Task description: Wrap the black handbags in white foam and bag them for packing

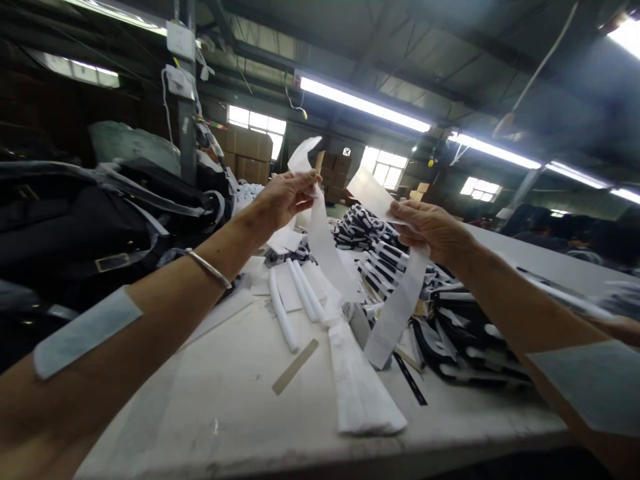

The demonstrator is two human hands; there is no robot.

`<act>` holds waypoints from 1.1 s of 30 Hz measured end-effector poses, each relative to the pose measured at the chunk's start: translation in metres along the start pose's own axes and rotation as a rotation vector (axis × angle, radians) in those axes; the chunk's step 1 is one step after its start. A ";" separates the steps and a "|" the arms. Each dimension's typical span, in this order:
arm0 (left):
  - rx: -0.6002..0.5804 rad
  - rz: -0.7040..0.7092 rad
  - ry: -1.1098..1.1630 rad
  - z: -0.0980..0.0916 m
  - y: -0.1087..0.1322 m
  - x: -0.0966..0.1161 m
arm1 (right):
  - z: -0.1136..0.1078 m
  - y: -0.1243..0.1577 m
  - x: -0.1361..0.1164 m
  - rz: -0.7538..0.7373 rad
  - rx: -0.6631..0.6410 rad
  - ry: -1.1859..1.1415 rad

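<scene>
Raised above the table, my left hand (295,193) pinches a white paper strip (325,243); its short end curls up over the fingers and the long part hangs down. My right hand (425,227) grips another white strip (397,313), with a flat end sticking up to the left of the thumb and a tail hanging toward the table. Whether the two strips join lower down, I cannot tell. Beneath them lies a bunched white wrapping sheet (363,380). White foam tubes (284,313) rest on the table close to it.
The white table (200,413) carries a flat grey-beige strip (295,367) and a black slotted strip (410,379). Black-and-white strap bundles (380,260) pile up behind and to the right. Black bags (75,233) crowd the left, beside a metal post (188,133) with sockets.
</scene>
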State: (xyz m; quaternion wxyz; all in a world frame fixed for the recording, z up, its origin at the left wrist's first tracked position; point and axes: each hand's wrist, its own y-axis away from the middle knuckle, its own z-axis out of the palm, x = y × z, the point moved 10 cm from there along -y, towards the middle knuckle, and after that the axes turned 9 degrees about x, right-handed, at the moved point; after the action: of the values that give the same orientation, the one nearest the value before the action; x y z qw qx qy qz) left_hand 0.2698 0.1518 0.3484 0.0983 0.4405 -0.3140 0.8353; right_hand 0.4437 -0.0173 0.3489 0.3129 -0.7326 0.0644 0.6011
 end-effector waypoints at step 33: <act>-0.688 -0.108 0.022 0.111 0.079 -0.048 | 0.041 0.015 -0.019 0.017 -0.020 -0.036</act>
State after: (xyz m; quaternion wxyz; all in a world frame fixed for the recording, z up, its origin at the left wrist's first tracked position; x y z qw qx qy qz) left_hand 0.3384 0.0275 0.3212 0.2887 0.3885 -0.5524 0.6787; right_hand 0.3974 -0.0126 0.3572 0.3015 -0.7242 0.0589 0.6173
